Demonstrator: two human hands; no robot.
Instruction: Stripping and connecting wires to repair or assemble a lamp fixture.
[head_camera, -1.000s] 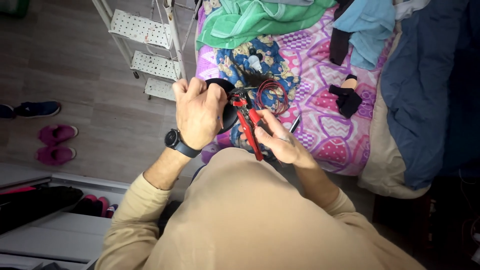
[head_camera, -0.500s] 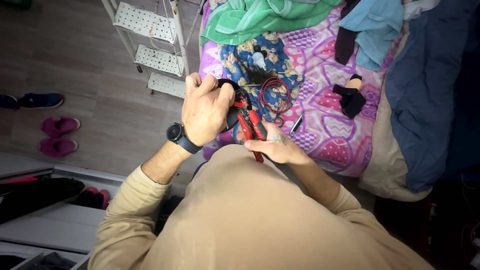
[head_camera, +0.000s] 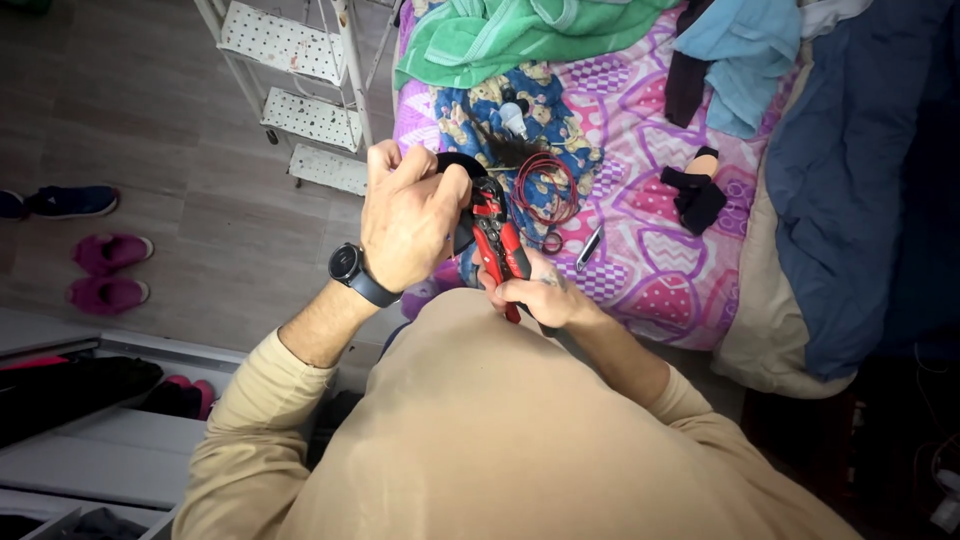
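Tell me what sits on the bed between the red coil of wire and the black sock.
In the head view, a small silver tool lies on the purple patterned sheet, between the red coil of wire and the black sock; otherwise that stretch is bare sheet.

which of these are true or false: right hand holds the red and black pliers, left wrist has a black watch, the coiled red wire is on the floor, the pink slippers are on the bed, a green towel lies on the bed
1. The right hand grips the red and black handled pliers. True.
2. A black round wristwatch sits on the wrist of the left hand. True.
3. The coiled red wire lies on the floor. False: it lies on the bed, on the blue patterned cloth.
4. The pink slippers are on the bed. False: they are on the grey floor, near a dark blue shoe.
5. A green towel lies on the bed. True.
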